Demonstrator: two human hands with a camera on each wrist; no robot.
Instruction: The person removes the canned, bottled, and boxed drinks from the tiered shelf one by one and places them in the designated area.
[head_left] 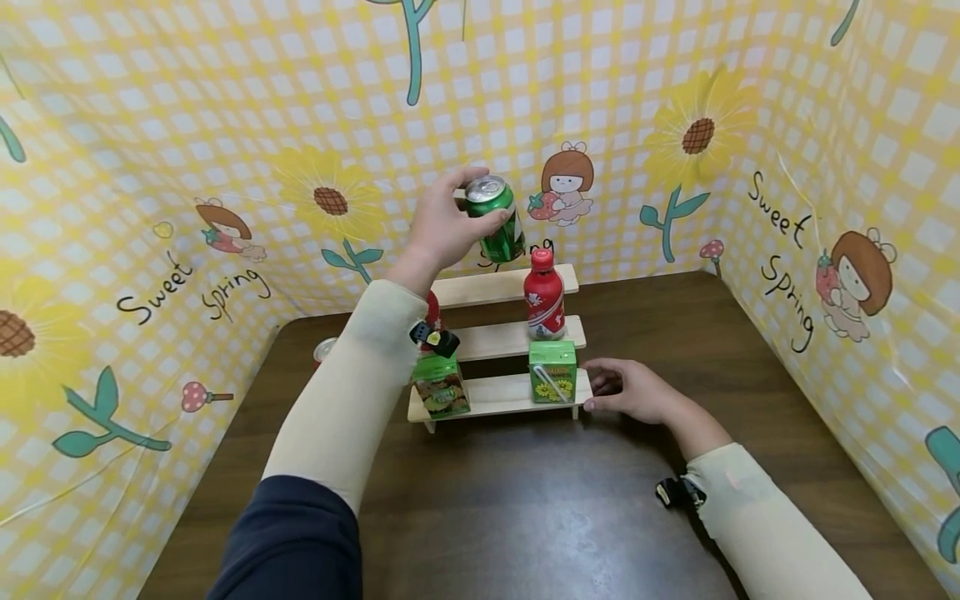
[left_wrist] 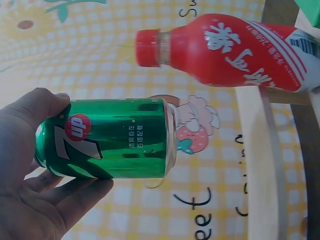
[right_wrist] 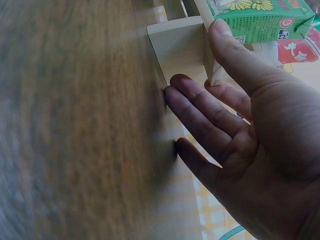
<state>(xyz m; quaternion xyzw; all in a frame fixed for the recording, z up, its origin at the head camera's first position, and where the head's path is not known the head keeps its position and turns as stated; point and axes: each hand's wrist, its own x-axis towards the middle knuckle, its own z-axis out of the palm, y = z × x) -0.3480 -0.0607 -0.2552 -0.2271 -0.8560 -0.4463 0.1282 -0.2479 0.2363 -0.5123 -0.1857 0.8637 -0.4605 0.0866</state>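
My left hand (head_left: 442, 221) grips a green 7up can (head_left: 501, 227) near its top and holds it upright in the air, above the top step of a three-step wooden display rack (head_left: 498, 393). In the left wrist view the can (left_wrist: 115, 139) shows its logo, with thumb and fingers round one end. At the right end of the lowest step is my right hand (head_left: 637, 392), its thumb and index finger on opposite edges of the plank. Its other fingers hang loosely curled below, seen in the right wrist view. A red bottle (head_left: 545, 304) stands on the middle step.
Two green drink cartons stand on the lowest step, a left one (head_left: 442, 393) and a right one (head_left: 553, 372). My left arm partly hides another red item (head_left: 432, 312) and a silver-topped can (head_left: 325, 348). Yellow checked cloth (head_left: 480, 100) surrounds the brown table (head_left: 480, 508).
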